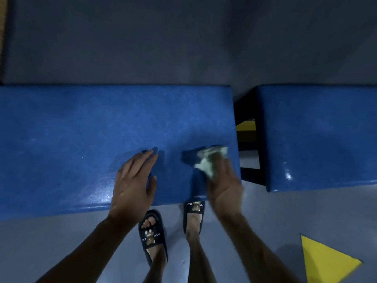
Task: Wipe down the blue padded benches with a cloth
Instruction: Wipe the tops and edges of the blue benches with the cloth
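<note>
- Cloth (210, 162): pale, crumpled wad, blurred; sits on the blue bench near its rt end, close to the front edge.
- My right hand (222, 180) is on the cloth, fingers over it & seem curled round it, pressing it to the pad; blur hides the exact grip.
- My left hand (132, 180) lies flat on the same pad just left of the cloth, fingers straight & close together, thumb out to the side, holding nothing.
- Near bench (81, 139): long rectangular pad, blue vinyl-like cover w/ mottled, slightly pebbled grain; rounded front edge catches a dull sheen, esp. round my left hand.
- Second bench (318, 135): same blue padding, to the rt, set apart from the first by a gap; small bright glints near its front left corner.
- In the gap: black frame (252, 172) bars, w/ a yellow patch (245, 126) showing between them.
- Floor (51, 242): smooth grey, faint shine. Yellow triangle (324, 264) marked on it at lower rt.
- Behind the benches: dark grey flat surface (163, 37), dim light overall.
- My feet in dark slides (153, 235) w/ a bear print, standing at the bench front; rt toes tucked under its edge.
</note>
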`<state>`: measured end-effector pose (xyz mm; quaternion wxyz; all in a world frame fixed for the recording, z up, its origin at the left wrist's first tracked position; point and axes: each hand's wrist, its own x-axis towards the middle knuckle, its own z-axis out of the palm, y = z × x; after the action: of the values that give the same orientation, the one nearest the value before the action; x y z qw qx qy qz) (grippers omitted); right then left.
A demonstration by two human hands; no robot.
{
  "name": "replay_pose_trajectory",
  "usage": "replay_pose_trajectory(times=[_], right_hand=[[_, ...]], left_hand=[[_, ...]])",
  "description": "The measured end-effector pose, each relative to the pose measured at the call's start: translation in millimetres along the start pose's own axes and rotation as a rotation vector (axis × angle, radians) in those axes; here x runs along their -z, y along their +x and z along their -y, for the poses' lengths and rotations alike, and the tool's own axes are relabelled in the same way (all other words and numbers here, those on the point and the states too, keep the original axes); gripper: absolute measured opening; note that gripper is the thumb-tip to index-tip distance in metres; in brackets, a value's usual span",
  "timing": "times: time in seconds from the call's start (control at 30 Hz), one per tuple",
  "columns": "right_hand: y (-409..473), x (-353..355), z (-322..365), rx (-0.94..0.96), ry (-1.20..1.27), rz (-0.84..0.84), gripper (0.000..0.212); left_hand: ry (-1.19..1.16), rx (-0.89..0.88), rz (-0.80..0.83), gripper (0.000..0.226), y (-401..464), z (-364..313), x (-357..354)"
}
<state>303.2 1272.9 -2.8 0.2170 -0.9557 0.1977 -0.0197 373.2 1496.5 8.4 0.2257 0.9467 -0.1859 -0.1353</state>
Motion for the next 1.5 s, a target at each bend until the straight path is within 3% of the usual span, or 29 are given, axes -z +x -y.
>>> replay_pose_trajectory(times=[0.1, 0.2, 0.27, 0.4, 0.53, 0.67, 0.73, 0.8, 0.93, 1.07, 1.13, 1.23, 1.3, 1.4, 1.5], right_hand=[[-19.8, -25.3, 40.1, 0.304, -0.013, 0.104, 0.029], [-2.4, -21.7, 28.1, 0.457, -0.045, 0.191, 0.026], [28.4, -6.4, -1.7, 0.403, -0.107, 0.188, 0.03], [90.4, 17.2, -43.6, 0.054, -0.171, 0.05, 0.026], [79.8, -6.8, -12.2, -0.078, -0.081, -0.022, 0.023], [39.4, -29.2, 37.1, 0.405, -0.086, 0.111, 0.025], [52.3, -18.9, 26.5, 0.514, -0.084, 0.187, 0.03], [77.3, -3.2, -3.8, 0.461, -0.154, 0.139, 0.033], [118.0, 17.4, -60.3, 0.123, -0.225, -0.039, 0.027], [110.9, -2.3, -38.8, -0.168, -0.179, -0.12, 0.028], [96.7, -16.9, -6.4, -0.037, -0.121, -0.077, 0.032], [71.7, -35.7, 31.4, 0.341, -0.118, 0.106, 0.036], [81.3, -32.4, 24.6, 0.433, -0.106, 0.129, 0.04], [115.4, -10.1, -18.6, 0.28, -0.165, 0.056, 0.047], [142.7, 7.8, -59.0, 0.0, -0.046, -0.034, 0.052]], left_hand=[[0.026, 0.0, 0.007, 0.06, 6.4, -3.2, -2.8], [0.022, 0.013, 0.002, 0.058, 13.7, -4.6, -4.2], [0.019, 0.038, 0.01, 0.057, 18.2, -7.6, -4.7], [0.028, 0.063, 0.019, 0.058, 25.9, -14.9, -6.3], [0.027, 0.059, 0.004, 0.058, 32.7, -17.6, -6.5], [0.042, 0.032, 0.006, 0.059, 37.2, -14.8, -6.5], [0.045, 0.031, 0.012, 0.058, 39.2, -12.8, -5.8], [0.029, 0.042, 0.011, 0.056, 41.6, -11.8, -5.1], [0.04, 0.04, 0.025, 0.058, 48.7, -13.2, -5.5], [0.034, 0.067, 0.029, 0.062, 54.7, -14.6, -3.7], [0.036, 0.058, 0.023, 0.063, 56.8, -15.0, -4.1], [0.042, 0.045, 0.025, 0.065, 57.7, -11.2, -6.4], [0.056, 0.044, 0.039, 0.067, 59.8, -9.5, -8.0], [0.042, 0.069, 0.039, 0.068, 62.0, -11.8, -7.9], [0.037, 0.073, 0.035, 0.072, 65.0, -13.3, -7.4]])
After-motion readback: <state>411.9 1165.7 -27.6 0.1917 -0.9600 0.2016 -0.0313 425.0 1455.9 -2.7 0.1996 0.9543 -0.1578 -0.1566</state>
